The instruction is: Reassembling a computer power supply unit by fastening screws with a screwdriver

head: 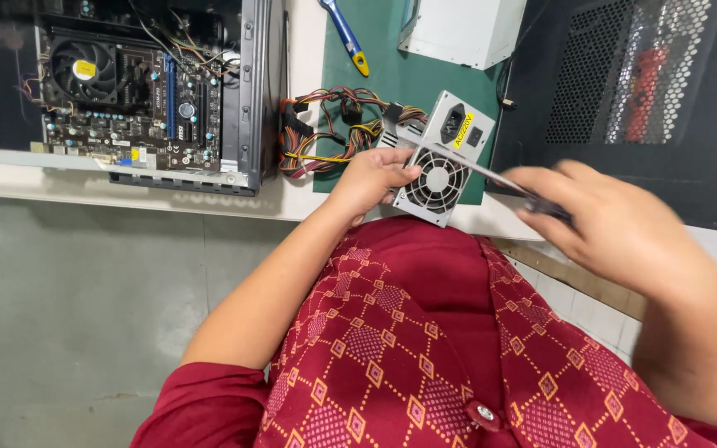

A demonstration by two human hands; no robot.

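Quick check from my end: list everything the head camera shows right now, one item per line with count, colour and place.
power supply unit: 1, grey metal with round fan grille, on the green mat at the table edge
cable bundle: 1, multicoloured wires, left of the power supply unit
screwdriver: 1, metal shaft with dark handle, blurred, tip at the power supply unit
green mat: 1, green, table centre
open computer case: 1, dark, motherboard and cooler fan visible, upper left
blue-handled tool: 1, blue and yellow, top of the mat
white box: 1, white, top centre
mesh side panel: 1, black, upper right
left hand: 1, on the power supply unit's left side
right hand: 1, grips the screwdriver
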